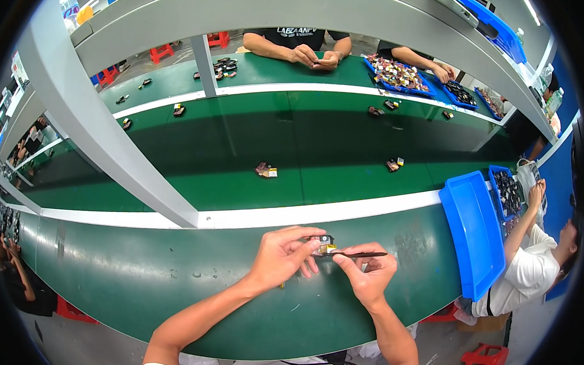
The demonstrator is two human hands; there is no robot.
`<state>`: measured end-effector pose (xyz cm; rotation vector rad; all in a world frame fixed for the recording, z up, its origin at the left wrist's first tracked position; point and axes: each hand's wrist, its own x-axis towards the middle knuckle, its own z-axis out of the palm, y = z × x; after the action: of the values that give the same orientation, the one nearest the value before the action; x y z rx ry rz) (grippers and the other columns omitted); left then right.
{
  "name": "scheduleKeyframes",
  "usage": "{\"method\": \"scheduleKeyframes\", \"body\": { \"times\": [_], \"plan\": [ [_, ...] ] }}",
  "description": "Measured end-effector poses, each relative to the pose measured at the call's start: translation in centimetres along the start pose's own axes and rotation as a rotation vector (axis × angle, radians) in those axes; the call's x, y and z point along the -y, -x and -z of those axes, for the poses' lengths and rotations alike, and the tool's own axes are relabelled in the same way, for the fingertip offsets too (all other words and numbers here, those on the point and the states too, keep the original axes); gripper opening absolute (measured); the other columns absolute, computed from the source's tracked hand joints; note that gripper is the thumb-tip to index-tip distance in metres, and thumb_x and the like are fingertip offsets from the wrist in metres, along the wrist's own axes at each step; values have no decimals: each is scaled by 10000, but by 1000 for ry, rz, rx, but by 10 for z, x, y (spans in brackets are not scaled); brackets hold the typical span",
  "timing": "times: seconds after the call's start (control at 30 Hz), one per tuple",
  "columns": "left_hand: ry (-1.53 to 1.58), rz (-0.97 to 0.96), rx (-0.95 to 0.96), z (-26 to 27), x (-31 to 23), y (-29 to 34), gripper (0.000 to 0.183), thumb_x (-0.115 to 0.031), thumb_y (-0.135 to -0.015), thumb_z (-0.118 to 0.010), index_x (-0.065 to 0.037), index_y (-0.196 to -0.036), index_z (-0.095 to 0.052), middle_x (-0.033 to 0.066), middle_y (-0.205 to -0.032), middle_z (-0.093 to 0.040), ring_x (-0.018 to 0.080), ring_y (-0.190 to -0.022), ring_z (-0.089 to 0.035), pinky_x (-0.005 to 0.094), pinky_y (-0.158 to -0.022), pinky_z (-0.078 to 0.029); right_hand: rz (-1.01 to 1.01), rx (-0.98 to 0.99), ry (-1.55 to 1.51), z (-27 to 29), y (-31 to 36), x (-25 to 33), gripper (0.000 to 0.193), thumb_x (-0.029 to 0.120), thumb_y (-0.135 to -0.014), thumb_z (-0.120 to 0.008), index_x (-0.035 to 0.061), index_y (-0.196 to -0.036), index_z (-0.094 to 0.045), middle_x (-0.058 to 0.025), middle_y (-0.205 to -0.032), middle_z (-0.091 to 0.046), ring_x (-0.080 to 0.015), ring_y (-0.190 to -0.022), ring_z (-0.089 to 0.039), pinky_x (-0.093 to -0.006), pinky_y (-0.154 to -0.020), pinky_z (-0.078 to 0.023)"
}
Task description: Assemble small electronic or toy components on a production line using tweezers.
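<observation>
Over the near green worktop (198, 269), my left hand (276, 259) is closed on a small black-and-clear plastic part (324, 246) with a yellow-and-white piece on it. Its thumb and fingers pinch the part from the left side. My right hand (372, 275) grips a thin black stick-like tool (366, 254), perhaps tweezers, lying nearly level. The tool's left end reaches the lower edge of the part; whether it touches I cannot tell. My fingers hide some of the part.
A blue tray (456, 225) stands at the right, beside a co-worker in a white shirt (523, 268). Beyond a white rail (274, 215), similar small parts (266, 170) lie scattered on the green belt. A grey post (109, 118) rises at the left. Co-workers' hands (316, 58) are busy across the line.
</observation>
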<state>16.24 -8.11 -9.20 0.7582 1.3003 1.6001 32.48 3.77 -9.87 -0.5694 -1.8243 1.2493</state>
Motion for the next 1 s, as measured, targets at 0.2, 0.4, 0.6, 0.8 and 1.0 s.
{"method": "scheduleKeyframes", "body": {
  "times": [0.2, 0.4, 0.6, 0.8, 1.0],
  "plan": [
    [-29, -44, -21, 2, -2, -1, 282, -65, -997, -612, 68, -1244, -638, 137, -1005, -656, 190, -685, -713, 284, -539, -591, 106, 21, 19, 0, -4, 4, 186, -6, -729, -866, 21, -828, -711, -90, -843, -767, -15, -445, -475, -192, -428, -332],
    [-20, -36, -31, -1, -1, -1, 267, -38, -990, -610, 83, -1226, -642, 161, -1026, -671, 185, -667, -703, 273, -522, -588, 238, 66, 39, 1, -6, 1, 191, -19, -715, -856, 30, -838, -719, -100, -844, -768, -31, -410, -468, -201, -408, -341],
    [-38, -38, -48, -2, 2, -1, 256, -35, -994, -606, 82, -1217, -647, 135, -978, -658, 156, -627, -675, 257, -495, -556, 314, 114, 113, 1, -8, 7, 196, -49, -687, -852, 20, -793, -703, -125, -819, -764, -37, -420, -496, -190, -431, -367],
    [-70, -60, -44, -3, 2, 1, 247, -35, -993, -610, 73, -1211, -655, 114, -943, -647, 132, -593, -644, 242, -450, -505, 332, 116, 91, -1, -7, 5, 189, -50, -697, -837, 32, -819, -718, -102, -843, -772, -61, -389, -481, -212, -396, -362],
    [-78, -53, -41, -4, 3, 1, 243, -37, -993, -612, 74, -1204, -658, 113, -948, -649, 125, -586, -640, 238, -441, -497, 337, 140, 115, 0, -7, 7, 190, -57, -695, -834, 42, -811, -720, -100, -838, -772, -66, -389, -481, -213, -390, -353]
  ]
}}
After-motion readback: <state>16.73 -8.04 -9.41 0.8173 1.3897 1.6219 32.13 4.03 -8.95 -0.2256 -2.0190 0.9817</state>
